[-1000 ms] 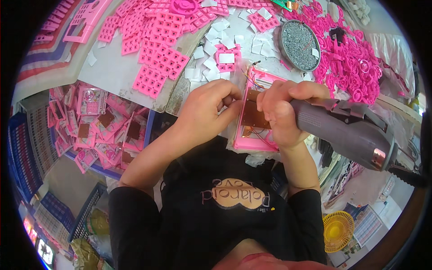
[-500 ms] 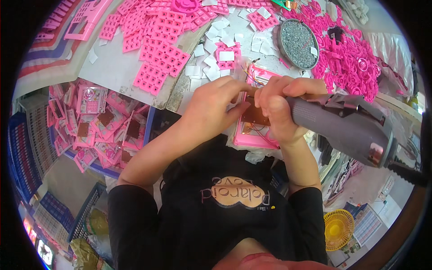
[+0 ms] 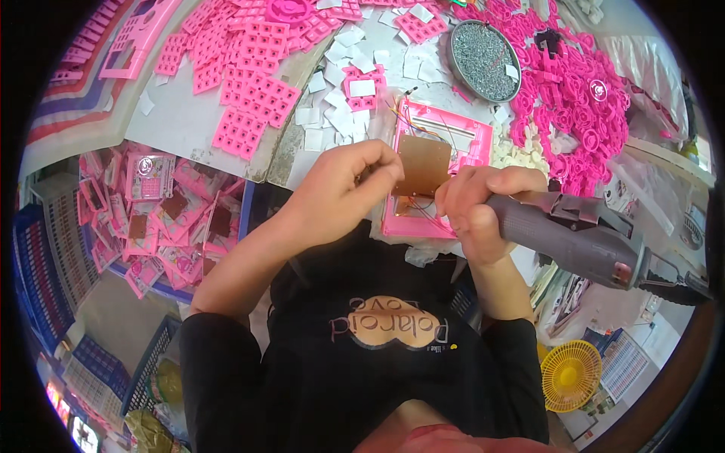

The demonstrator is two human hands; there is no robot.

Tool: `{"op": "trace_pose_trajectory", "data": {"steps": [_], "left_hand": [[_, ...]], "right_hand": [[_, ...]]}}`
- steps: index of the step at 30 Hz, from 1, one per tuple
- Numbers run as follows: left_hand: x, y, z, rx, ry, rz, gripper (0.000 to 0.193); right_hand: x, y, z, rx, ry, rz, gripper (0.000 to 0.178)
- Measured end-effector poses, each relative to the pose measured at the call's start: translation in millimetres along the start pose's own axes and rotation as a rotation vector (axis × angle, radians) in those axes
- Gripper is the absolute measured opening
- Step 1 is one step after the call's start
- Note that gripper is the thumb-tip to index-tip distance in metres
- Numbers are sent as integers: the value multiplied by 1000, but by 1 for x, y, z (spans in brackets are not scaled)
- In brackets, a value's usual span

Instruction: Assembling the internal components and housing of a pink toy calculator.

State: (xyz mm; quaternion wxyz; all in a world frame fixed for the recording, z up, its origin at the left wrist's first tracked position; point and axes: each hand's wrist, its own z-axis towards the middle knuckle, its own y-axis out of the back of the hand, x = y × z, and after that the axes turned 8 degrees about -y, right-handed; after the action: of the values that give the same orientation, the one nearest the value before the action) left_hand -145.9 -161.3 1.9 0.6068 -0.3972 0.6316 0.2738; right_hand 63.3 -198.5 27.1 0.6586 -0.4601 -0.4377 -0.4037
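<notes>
A pink plastic casing [image 3: 477, 121] lies on the bench in front of me, with a brown circuit board [image 3: 424, 162] in it and thin coloured wires [image 3: 415, 123] at its far left corner. My right hand [image 3: 483, 208] is wrapped round a grey electric screwdriver [image 3: 566, 230] held nearly level over the casing's right side; its tip is hidden by my fingers. At the board's left edge, my left hand [image 3: 355, 185] has thumb and forefinger pinched together. Whatever is between those fingertips, if anything, is too small to make out.
A round metal dish [image 3: 483, 64] of small screws stands behind the casing, beside a heap of bright pink parts [image 3: 581, 98]. Pink keypad pieces [image 3: 257, 98] and white paper squares [image 3: 343, 117] cover the far bench. At left, a blue bin [image 3: 245, 215] holds pink assemblies.
Both hands have drawn apart, uncovering more of the circuit board and casing. The screwdriver has come lower and nearer to me. My left hand has shifted slightly left.
</notes>
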Motion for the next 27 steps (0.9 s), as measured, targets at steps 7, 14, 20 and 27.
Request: {"op": "trace_pose_trajectory", "data": {"steps": [7,14,20,27], "left_hand": [[11,-17,-1,56,-348,655,20],[15,-20,-2,56,-348,746,22],[16,-27,-2,77,-388,842,17],[15,-28,1,83,-340,822,7]], "right_hand": [[-3,-2,-2,42,18,-12,37],[-3,-11,1,-38,21,-175,35],[-1,-11,0,-37,12,-184,36],[27,-1,13,8,101,-9,43]]}}
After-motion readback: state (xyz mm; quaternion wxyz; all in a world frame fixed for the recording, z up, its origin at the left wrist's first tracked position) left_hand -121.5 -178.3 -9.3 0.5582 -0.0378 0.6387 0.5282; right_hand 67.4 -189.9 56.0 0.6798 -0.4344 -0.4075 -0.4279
